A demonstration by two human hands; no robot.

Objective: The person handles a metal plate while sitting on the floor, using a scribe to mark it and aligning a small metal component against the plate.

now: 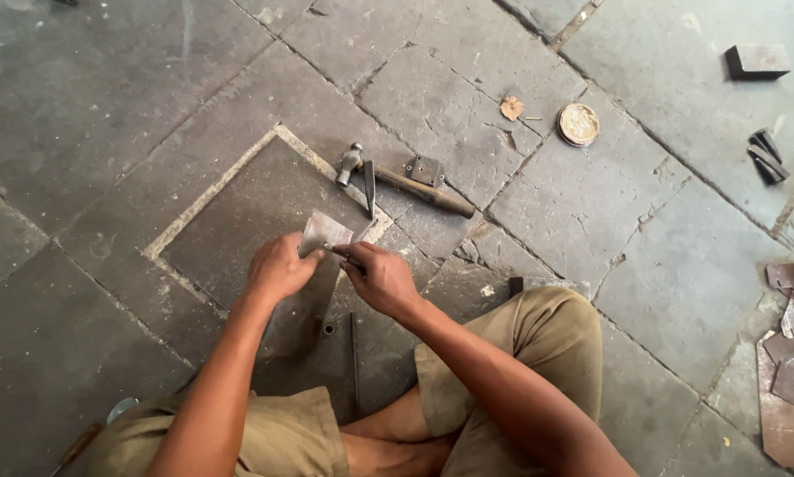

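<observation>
You sit cross-legged on a floor of grey stone slabs (114,106), both hands raised just above your knees. Your left hand (277,269) is closed on the lower left edge of a small, pale grey, bent piece of sheet metal (324,232), thumb and fingers pinching it. Your right hand (381,278) is closed around a slim dark tool (347,257) whose tip meets the right edge of the same sheet; what kind of tool it is cannot be told. The sheet is held clear of the floor, between the two hands, over a square slab outlined in lighter mortar.

Just beyond the sheet lies a ball-peen hammer with a steel head and brown wooden handle (406,183), pointing away to the right. A dark flat chisel (369,188) lies across it near the head, and a small grey metal hinge plate (424,170) rests against the handle. Farther off sits a round, rusty tin lid (579,124). At the far right edge lie rusty brown sheet-metal offcuts (790,371); a dark metal block (756,61) lies at the upper right.
</observation>
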